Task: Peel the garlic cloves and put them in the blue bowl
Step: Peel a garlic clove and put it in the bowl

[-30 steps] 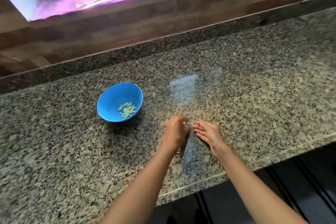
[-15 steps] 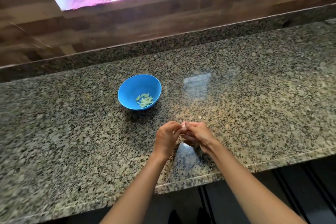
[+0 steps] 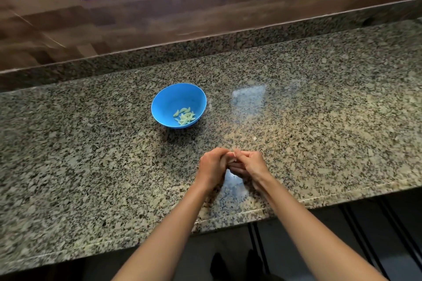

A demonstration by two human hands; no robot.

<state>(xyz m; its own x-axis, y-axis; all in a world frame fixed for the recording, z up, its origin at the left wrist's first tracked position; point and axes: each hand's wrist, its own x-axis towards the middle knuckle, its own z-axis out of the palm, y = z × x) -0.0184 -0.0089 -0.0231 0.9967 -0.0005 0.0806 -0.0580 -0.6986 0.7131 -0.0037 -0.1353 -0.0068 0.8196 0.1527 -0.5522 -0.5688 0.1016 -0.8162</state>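
Head view: left hand point(image 3: 213, 163) and right hand point(image 3: 250, 164) both pinch a small pale garlic clove point(image 3: 230, 155) over the speckled granite counter point(image 3: 91, 155), near its front edge. The round blue plastic bowl point(image 3: 164, 102) sits further back with peeled cloves point(image 3: 185, 116) inside. If the clove's slippery, it could pop out and roll off that edge.
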